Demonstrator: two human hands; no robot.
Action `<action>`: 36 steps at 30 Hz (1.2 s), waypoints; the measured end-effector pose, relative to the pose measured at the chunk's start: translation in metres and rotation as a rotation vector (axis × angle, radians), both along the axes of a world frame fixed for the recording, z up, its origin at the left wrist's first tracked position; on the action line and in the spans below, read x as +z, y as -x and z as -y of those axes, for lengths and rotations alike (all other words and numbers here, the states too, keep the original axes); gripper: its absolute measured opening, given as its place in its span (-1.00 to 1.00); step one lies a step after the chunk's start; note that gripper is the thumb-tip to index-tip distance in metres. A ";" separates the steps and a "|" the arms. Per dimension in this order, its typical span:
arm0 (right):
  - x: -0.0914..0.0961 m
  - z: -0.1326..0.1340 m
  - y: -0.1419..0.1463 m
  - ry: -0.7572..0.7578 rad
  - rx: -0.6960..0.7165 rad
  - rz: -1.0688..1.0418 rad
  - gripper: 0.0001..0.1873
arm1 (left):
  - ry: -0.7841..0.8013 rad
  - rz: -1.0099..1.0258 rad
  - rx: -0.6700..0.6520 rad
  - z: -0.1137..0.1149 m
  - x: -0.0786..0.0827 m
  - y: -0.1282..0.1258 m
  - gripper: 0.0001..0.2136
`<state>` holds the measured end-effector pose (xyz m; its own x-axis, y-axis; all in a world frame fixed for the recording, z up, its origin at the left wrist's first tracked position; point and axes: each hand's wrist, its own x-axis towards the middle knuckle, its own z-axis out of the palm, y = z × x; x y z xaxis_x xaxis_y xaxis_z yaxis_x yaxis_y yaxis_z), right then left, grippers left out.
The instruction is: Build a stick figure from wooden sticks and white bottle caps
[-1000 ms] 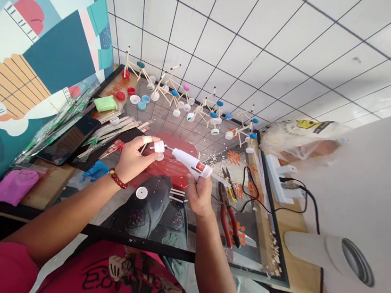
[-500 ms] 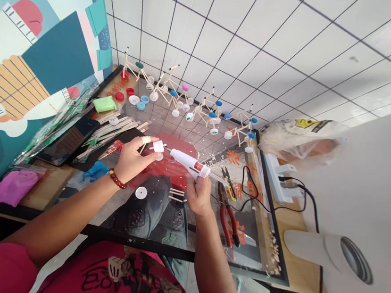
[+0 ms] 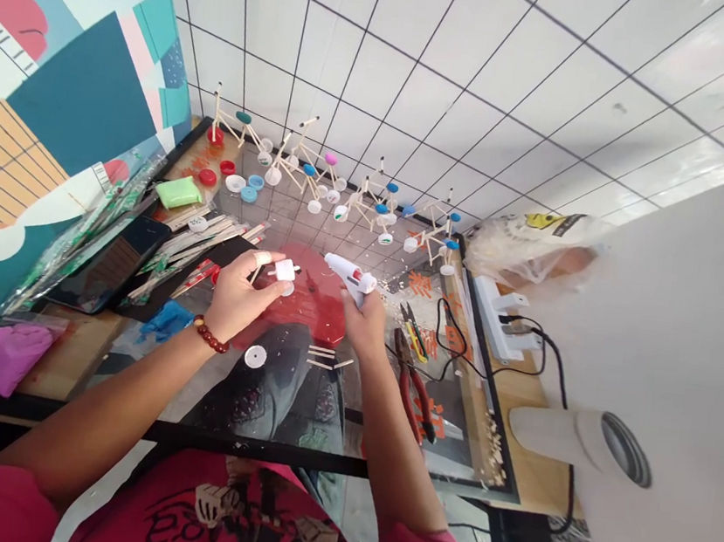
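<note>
Flat white disc: my landmark, one of it, lying nearest me.
Left hand: my left hand pinches the white piece between thumb and fingers, beyond the disc and slightly right.
Right hand: my right hand is wrapped round the glue gun, beyond the disc and farther right; its nozzle end stands apart from the piece.
Dabbing: I judge gluing to be the step; best to grip the piece by its edges, hold it steady, keep fingertips clear of the nozzle and use only a small bead.
Short sticks: four, just right of the disc, one askew.
Tools: one pair of red-handled pliers and one yellow-handled cutter, both well right of the disc.
Caps: three red and two light blue, far beyond the disc, leftward.
Packets: one green, one pink, both left of the disc.
</note>
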<state>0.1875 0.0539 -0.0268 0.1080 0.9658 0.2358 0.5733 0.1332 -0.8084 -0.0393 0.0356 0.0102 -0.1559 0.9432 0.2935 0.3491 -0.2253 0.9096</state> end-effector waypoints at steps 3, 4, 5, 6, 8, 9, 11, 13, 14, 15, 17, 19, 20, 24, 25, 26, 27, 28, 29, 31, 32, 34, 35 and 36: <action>-0.006 -0.011 0.004 0.045 -0.001 0.067 -0.64 | 0.040 0.036 0.013 0.000 -0.002 0.000 -0.61; -0.008 -0.014 0.004 0.056 -0.012 0.089 -0.65 | 0.045 0.041 0.013 0.000 -0.002 0.000 -0.61; -0.009 -0.015 0.004 0.064 -0.018 0.109 -0.66 | 0.044 0.040 0.011 0.000 -0.003 0.000 -0.62; -0.010 -0.016 0.004 0.069 -0.013 0.132 -0.66 | 0.039 0.036 0.005 0.000 -0.003 0.000 -0.64; -0.006 -0.014 -0.001 0.052 0.011 0.197 -0.63 | 0.028 0.027 -0.003 0.000 -0.003 0.000 -0.67; -0.003 -0.010 -0.005 0.027 0.009 0.242 -0.60 | 0.022 0.024 -0.004 -0.001 -0.003 0.000 -0.68; 0.008 0.004 -0.013 -0.044 -0.026 0.336 -0.56 | 0.013 0.012 0.001 0.000 -0.003 0.001 -0.68; 0.019 0.024 -0.021 -0.100 -0.028 0.384 -0.71 | 0.008 -0.012 0.007 0.000 -0.003 0.001 -0.68; 0.024 0.034 -0.023 -0.100 0.027 0.384 -0.84 | 0.010 -0.021 0.008 0.001 -0.003 0.001 -0.68; 0.028 0.044 -0.024 -0.079 0.124 0.381 -0.89 | 0.015 -0.027 0.003 0.001 -0.003 0.001 -0.67; 0.031 0.060 -0.023 -0.007 0.331 0.401 -0.86 | 0.027 -0.036 -0.021 0.002 -0.005 0.001 -0.66; 0.030 0.068 -0.020 0.055 0.456 0.451 -0.86 | 0.041 -0.048 -0.056 0.001 -0.007 0.001 -0.65; 0.029 0.069 -0.018 0.072 0.481 0.477 -0.86 | 0.050 -0.055 -0.075 0.000 -0.008 0.001 -0.64; 0.023 0.061 -0.015 0.082 0.522 0.534 -0.87 | 0.101 -0.045 -0.145 -0.002 -0.012 0.001 -0.62; 0.023 0.058 -0.016 0.077 0.535 0.542 -0.87 | 0.112 -0.030 -0.161 -0.002 -0.013 0.001 -0.62; 0.022 0.056 -0.017 0.070 0.542 0.547 -0.88 | 0.120 -0.015 -0.175 -0.002 -0.013 0.001 -0.61; 0.022 0.054 -0.018 0.064 0.545 0.546 -0.89 | 0.128 -0.002 -0.187 -0.002 -0.014 0.001 -0.61; 0.022 0.053 -0.019 0.059 0.547 0.536 -0.91 | 0.136 0.008 -0.198 -0.003 -0.015 0.001 -0.62; 0.022 0.052 -0.021 0.059 0.546 0.516 -0.92 | 0.145 0.019 -0.208 -0.003 -0.016 0.001 -0.61; 0.023 0.053 -0.024 0.069 0.544 0.460 -0.91 | 0.173 0.071 -0.233 -0.004 -0.017 0.001 -0.58; 0.024 0.054 -0.025 0.076 0.547 0.431 -0.90 | 0.191 0.116 -0.249 -0.004 -0.018 0.001 -0.55; 0.027 0.056 -0.028 0.084 0.541 0.381 -0.88 | 0.231 0.222 -0.273 -0.004 -0.018 0.001 -0.52; 0.029 0.057 -0.029 0.083 0.527 0.358 -0.86 | 0.256 0.268 -0.277 -0.005 -0.018 0.000 -0.51; 0.031 0.057 -0.030 0.079 0.509 0.336 -0.85 | 0.283 0.310 -0.276 -0.005 -0.018 0.000 -0.52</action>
<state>0.2176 -0.0035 0.0047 -0.4389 0.8927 0.1024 0.6789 0.4041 -0.6130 -0.0393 0.0408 -0.0076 0.0708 0.9975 -0.0001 0.0147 -0.0009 0.9999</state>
